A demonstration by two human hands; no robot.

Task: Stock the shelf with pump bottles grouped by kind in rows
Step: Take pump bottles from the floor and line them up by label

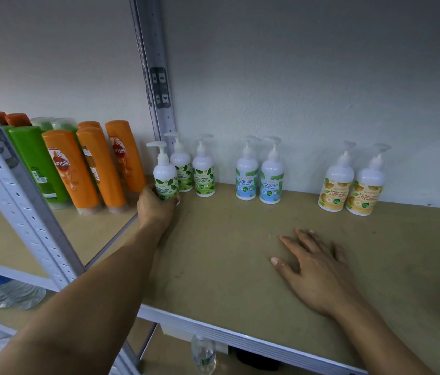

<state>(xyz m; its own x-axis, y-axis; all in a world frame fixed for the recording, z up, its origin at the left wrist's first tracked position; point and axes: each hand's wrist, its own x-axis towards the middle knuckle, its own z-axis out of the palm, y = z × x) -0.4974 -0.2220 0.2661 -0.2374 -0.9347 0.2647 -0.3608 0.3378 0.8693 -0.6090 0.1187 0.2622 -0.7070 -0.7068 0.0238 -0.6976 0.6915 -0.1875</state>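
My left hand (156,205) is wrapped around the base of a green-leaf antibacterial hand wash pump bottle (165,176), which stands upright on the tan shelf board (227,266), at about ten o'clock from the board's middle. Two more green-leaf pump bottles (204,173) stand just behind it at its one o'clock, close to the grey wall (308,77) and the metal upright (156,85).

My right hand (313,269) lies flat on the board, palm down, fingers (290,243) spread and holding nothing, well apart from the left hand, at its four o'clock. At twelve o'clock from this hand stand two blue cool mint pump bottles (259,177), side by side near the wall. At its one o'clock, a pair of yellow ultra moisture pump bottles (351,186) stands touching, also near the wall.

Past the upright, at nine o'clock from the bottle I hold, orange Sunsilk bottles (89,169) and a green bottle (35,163) stand on the neighbouring shelf bay.
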